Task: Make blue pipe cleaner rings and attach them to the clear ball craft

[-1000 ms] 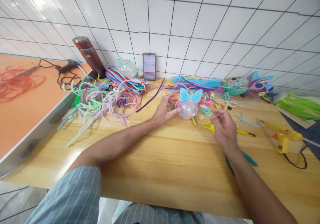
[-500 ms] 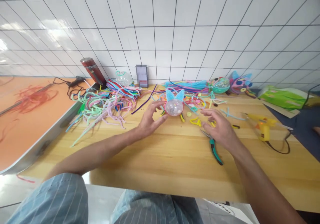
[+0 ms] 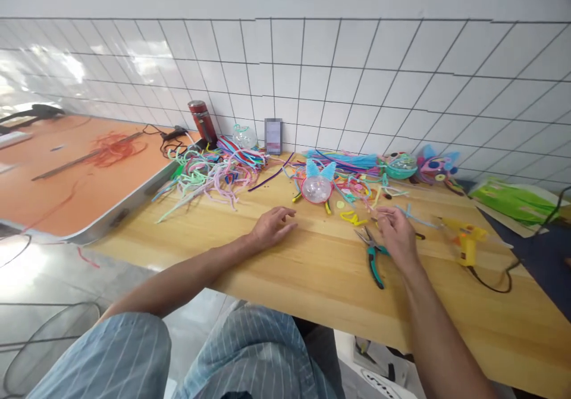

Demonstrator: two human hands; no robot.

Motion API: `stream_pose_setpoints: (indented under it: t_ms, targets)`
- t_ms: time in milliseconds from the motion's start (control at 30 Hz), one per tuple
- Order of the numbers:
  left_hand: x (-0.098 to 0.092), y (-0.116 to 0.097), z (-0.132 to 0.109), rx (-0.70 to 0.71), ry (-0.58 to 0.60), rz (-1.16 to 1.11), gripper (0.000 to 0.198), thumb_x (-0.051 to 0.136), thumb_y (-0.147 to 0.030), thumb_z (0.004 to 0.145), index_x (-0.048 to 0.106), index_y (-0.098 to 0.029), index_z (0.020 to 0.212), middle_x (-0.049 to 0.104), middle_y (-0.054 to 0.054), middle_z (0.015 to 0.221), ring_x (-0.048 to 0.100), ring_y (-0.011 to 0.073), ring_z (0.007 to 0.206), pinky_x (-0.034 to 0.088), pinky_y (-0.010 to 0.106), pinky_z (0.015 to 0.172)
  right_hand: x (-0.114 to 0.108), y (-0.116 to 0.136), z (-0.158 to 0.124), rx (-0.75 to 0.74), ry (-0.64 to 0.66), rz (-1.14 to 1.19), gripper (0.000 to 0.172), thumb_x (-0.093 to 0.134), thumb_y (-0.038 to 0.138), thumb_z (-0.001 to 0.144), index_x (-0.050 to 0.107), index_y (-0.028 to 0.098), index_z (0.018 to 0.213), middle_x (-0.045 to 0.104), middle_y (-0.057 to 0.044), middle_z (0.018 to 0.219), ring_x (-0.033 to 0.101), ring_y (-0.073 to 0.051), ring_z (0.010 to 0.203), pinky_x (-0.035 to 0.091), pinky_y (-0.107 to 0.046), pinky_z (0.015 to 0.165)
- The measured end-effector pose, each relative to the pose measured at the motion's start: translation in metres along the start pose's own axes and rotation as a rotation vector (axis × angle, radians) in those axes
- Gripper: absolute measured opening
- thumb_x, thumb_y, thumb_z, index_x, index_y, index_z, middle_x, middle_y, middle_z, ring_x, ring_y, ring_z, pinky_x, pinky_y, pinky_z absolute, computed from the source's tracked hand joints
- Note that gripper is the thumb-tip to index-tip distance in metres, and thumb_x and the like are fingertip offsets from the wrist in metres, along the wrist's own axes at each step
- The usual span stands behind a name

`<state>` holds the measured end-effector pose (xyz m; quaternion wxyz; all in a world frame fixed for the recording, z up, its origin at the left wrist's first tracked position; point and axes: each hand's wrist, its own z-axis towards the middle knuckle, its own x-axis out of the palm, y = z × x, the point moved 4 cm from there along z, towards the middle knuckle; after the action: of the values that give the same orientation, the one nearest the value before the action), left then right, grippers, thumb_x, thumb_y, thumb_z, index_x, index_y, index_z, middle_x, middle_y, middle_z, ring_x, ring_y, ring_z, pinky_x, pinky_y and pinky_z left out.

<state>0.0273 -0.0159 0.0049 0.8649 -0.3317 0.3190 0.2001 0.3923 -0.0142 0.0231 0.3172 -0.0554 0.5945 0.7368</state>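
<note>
L hand [image 3: 273, 228] back, ball [image 3: 317, 190] released (prob.)

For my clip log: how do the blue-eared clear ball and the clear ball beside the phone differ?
The eared ball has two blue ears; the phone-side ball has a mint-green loop on top. The eared ball sits nearer the left hand, the phone-side ball nearer the wall. Both are clear.

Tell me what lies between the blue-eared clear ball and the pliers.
Head view: a small pale disc, then a bent yellow piece nearer the pliers.
</note>
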Motion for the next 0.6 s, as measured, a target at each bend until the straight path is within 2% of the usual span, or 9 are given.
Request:
stream_pose_setpoints:
  t_ms: [200,367,600]
  targets:
    - [0.009,-0.002,0.002,0.027,0.08,-0.026,0.031,0.058,-0.045,0.102,0.07,-0.019,0.114,0.076,0.012,0.108,0.073,0.019,0.092,0.062,0.033,0.084,0.0,-0.011,0.004,0.069,-0.035,0.01,0.034,0.071,0.057,0.077,0.059,0.024,0.075,0.063,0.003,0.059,0.057,-0.017,0.055,0.045,-0.03,0.057]
    - [0.01,-0.005,0.006,0.069,0.134,-0.03,0.031,0.056,-0.044,0.103,0.072,-0.017,0.104,0.077,0.012,0.096,0.073,0.0187,0.087,0.06,0.031,0.083,-0.001,-0.003,0.003,0.086,-0.074,0.114,0.036,0.074,0.057,0.071,0.063,0.023,0.073,0.071,-0.002,0.065,0.062,-0.018,0.056,0.053,-0.033,0.059]
    - [0.011,-0.007,0.004,0.094,0.187,-0.054,0.032,0.052,-0.042,0.105,0.072,-0.017,0.102,0.078,0.011,0.093,0.073,0.0195,0.087,0.057,0.031,0.08,-0.021,0.009,-0.002,0.098,-0.241,0.211,0.027,0.076,0.049,0.077,0.064,0.024,0.079,0.072,-0.002,0.069,0.066,-0.022,0.061,0.058,-0.04,0.07]
